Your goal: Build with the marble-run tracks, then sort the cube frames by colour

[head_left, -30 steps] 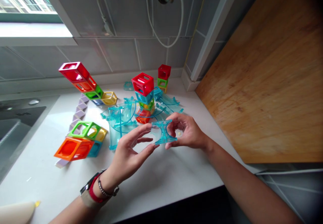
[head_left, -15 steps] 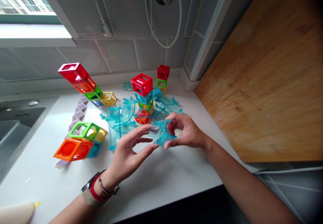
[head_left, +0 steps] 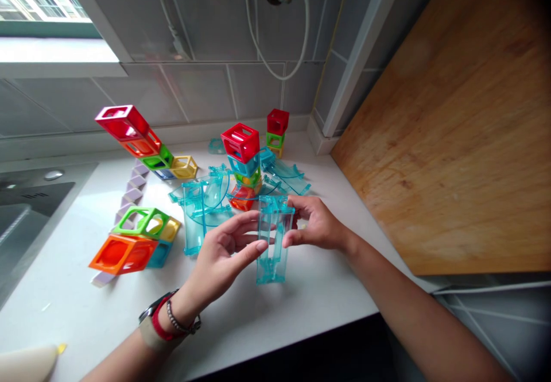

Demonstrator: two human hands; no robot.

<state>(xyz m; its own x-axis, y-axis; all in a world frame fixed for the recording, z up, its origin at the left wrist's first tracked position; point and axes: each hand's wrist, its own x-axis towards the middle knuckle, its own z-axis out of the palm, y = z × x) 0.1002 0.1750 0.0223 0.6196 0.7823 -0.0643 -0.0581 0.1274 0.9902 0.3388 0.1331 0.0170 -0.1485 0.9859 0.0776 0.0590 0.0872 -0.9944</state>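
A clear blue plastic track piece (head_left: 274,264) is held up above the counter, its long side pointing down toward me. My left hand (head_left: 228,250) pinches it from the left, thumb in front and fingers behind. From the right, my right hand (head_left: 318,223) grips its upper part between thumb and fingers. Just behind lie more clear blue track pieces (head_left: 194,221), some curved. Among them stands a stack of cube frames topped by a red cube frame (head_left: 241,142). To the left of my left hand are an orange cube frame (head_left: 124,254) and a green one (head_left: 142,222).
A leaning stack with a red top (head_left: 123,122) and a small stack (head_left: 278,122) stand toward the tiled wall. Lilac zigzag pieces (head_left: 131,192) lie at left, near the sink (head_left: 26,215). A wooden board (head_left: 456,141) leans on the right.
The track piece has turned in my hands: it was seen nearly end-on, and now its long face shows, hanging lower. Both hands stay in almost the same place.
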